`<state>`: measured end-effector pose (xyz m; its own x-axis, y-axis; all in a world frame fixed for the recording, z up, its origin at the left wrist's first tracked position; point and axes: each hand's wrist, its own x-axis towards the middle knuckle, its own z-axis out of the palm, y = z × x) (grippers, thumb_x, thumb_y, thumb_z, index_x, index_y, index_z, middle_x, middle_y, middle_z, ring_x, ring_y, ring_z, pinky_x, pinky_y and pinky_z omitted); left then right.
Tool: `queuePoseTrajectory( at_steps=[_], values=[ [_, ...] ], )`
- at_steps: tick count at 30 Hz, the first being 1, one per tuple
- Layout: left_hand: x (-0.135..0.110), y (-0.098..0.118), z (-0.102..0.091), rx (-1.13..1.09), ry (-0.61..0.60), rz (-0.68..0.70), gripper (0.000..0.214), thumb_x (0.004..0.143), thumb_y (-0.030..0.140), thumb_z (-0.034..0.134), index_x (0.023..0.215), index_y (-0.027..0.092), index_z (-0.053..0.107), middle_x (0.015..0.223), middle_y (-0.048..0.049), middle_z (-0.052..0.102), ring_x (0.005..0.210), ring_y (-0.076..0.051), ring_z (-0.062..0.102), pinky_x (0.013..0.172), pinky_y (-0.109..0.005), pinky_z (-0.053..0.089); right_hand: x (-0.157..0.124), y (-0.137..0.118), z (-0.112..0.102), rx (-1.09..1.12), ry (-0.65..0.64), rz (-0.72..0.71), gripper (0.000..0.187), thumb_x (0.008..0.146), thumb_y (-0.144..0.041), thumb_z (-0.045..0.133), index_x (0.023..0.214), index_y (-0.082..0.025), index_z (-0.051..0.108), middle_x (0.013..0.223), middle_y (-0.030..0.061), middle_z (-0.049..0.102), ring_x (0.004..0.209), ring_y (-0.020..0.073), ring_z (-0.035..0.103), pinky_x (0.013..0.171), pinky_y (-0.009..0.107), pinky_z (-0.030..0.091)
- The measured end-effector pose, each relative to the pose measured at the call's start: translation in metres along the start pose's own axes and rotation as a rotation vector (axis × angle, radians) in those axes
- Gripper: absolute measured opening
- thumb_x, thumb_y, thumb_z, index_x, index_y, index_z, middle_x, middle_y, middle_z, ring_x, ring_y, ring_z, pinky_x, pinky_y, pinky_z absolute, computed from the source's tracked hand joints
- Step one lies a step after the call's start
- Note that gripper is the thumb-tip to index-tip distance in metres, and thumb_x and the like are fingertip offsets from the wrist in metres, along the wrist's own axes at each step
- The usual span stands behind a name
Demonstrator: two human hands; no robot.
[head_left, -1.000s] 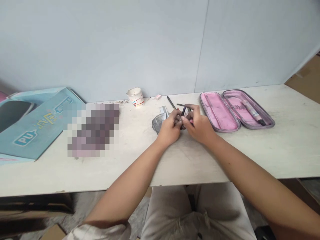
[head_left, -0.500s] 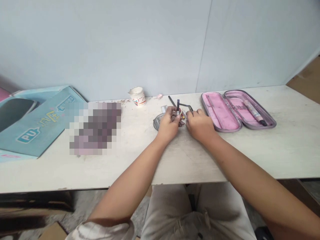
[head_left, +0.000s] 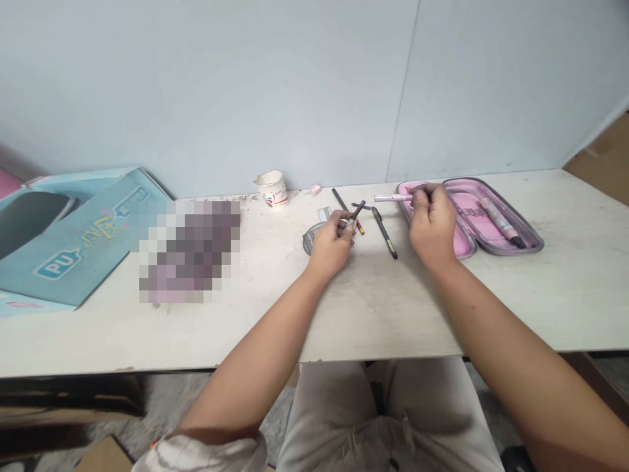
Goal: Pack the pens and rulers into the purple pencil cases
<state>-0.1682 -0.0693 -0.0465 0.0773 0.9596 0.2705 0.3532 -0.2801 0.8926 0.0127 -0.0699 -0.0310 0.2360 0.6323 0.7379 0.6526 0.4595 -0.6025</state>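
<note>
My left hand [head_left: 330, 244] grips a slim dark pen [head_left: 358, 210] between thumb and fingers, just in front of a round clear protractor [head_left: 311, 239]. My right hand [head_left: 431, 221] holds a pink-and-white pen [head_left: 392, 197] level, above the left half of an open pink pencil case [head_left: 531, 244]. A black pen [head_left: 384, 232] lies on the white table [head_left: 373, 314] between my hands. A dark pencil [head_left: 340, 200], a short red-and-yellow pencil [head_left: 360, 227] and a small ruler [head_left: 324, 214] lie close to my left hand. A pink tube [head_left: 501, 221] rests in the case's right half.
A paper cup [head_left: 271, 189] and a small pink eraser [head_left: 314, 189] stand by the wall at the table's back edge. Left of them lie a pixelated, unreadable object [head_left: 189, 252] and a flattened blue box [head_left: 73, 255]. The table's front edge runs above my knees.
My hands have moved apart. The right hand has shifted right over the case with the pink-and-white pen, and the black pen now lies on the table. The left hand still holds the dark pen.
</note>
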Motion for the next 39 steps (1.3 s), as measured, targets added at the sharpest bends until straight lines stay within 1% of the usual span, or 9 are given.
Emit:
queuePoseTrajectory(
  at_steps=[6,9,12,16,22,26,31,35,39],
  values=[
    [-0.004,0.006,-0.005,0.304,-0.023,0.101,0.020,0.079,0.016,0.047,0.094,0.022,0.059,0.073,0.0004,0.062,0.070,-0.013,0.057,0.071,-0.026,0.043,0.000,-0.005,0.001,0.021,-0.080,-0.085,0.015,0.086,-0.023,0.036,0.084,-0.021,0.051,0.083,0.0044,0.057,0.082,0.0180,0.053,0.075,0.031,0.040],
    [-0.005,0.006,-0.006,0.308,-0.060,0.133,0.021,0.079,0.014,0.047,0.095,0.021,0.058,0.077,-0.0004,0.064,0.073,-0.014,0.058,0.074,-0.026,0.043,-0.001,-0.008,0.002,0.081,-0.184,-0.106,0.012,0.083,-0.021,0.040,0.085,-0.021,0.052,0.085,0.0036,0.059,0.081,0.0173,0.054,0.073,0.030,0.040],
    [-0.004,0.004,-0.007,0.242,-0.072,0.142,0.027,0.078,0.012,0.046,0.103,0.022,0.051,0.080,0.0004,0.065,0.072,-0.012,0.058,0.073,-0.026,0.043,-0.003,-0.011,0.002,0.094,-0.320,-0.004,0.011,0.083,-0.028,0.044,0.083,-0.021,0.053,0.070,-0.0002,0.057,0.062,0.0139,0.051,0.059,0.026,0.037],
    [-0.003,0.005,-0.009,0.249,-0.062,0.147,0.026,0.079,0.014,0.047,0.103,0.023,0.049,0.084,0.0005,0.065,0.074,-0.012,0.059,0.074,-0.027,0.043,-0.004,-0.011,0.000,-0.004,-0.374,0.090,0.036,0.085,-0.046,0.041,0.060,-0.020,0.047,0.048,-0.0027,0.041,0.049,0.0120,0.041,0.051,0.026,0.028],
    [-0.003,0.010,-0.011,0.238,-0.007,0.159,0.020,0.080,0.016,0.045,0.098,0.021,0.052,0.087,-0.0012,0.064,0.080,-0.013,0.059,0.075,-0.026,0.044,-0.002,-0.013,-0.002,0.245,-0.513,0.121,0.024,0.084,-0.042,0.045,0.095,-0.022,0.053,0.067,-0.0023,0.056,0.054,0.0106,0.045,0.053,0.024,0.033],
    [-0.004,0.011,-0.011,0.282,-0.033,0.156,0.018,0.080,0.016,0.046,0.095,0.021,0.055,0.085,-0.0008,0.064,0.079,-0.013,0.059,0.075,-0.026,0.043,-0.001,-0.014,-0.004,0.100,-0.469,0.142,0.034,0.084,-0.046,0.043,0.068,-0.019,0.055,0.051,-0.0024,0.047,0.050,0.0108,0.040,0.050,0.025,0.029],
    [-0.004,0.013,-0.012,0.321,-0.019,0.155,0.017,0.080,0.017,0.045,0.093,0.020,0.056,0.083,-0.0007,0.064,0.077,-0.014,0.057,0.073,-0.026,0.042,-0.001,-0.013,-0.004,0.227,-0.519,0.127,0.024,0.082,-0.040,0.049,0.093,-0.020,0.057,0.063,-0.0026,0.055,0.052,0.0100,0.043,0.051,0.024,0.032],
    [-0.004,0.014,-0.012,0.319,-0.034,0.146,0.017,0.081,0.017,0.046,0.093,0.021,0.056,0.081,0.0003,0.064,0.075,-0.013,0.057,0.071,-0.025,0.042,-0.001,-0.013,-0.004,0.134,-0.477,0.149,0.030,0.083,-0.044,0.045,0.075,-0.018,0.058,0.053,-0.0024,0.050,0.050,0.0107,0.042,0.050,0.024,0.031],
    [-0.005,0.014,-0.011,0.307,-0.026,0.135,0.017,0.081,0.017,0.046,0.094,0.021,0.056,0.082,0.0006,0.065,0.076,-0.013,0.058,0.072,-0.024,0.043,-0.001,-0.013,-0.004,0.219,-0.501,0.116,0.025,0.081,-0.041,0.050,0.093,-0.020,0.057,0.060,-0.0033,0.055,0.051,0.0105,0.045,0.052,0.024,0.034]
  ],
)
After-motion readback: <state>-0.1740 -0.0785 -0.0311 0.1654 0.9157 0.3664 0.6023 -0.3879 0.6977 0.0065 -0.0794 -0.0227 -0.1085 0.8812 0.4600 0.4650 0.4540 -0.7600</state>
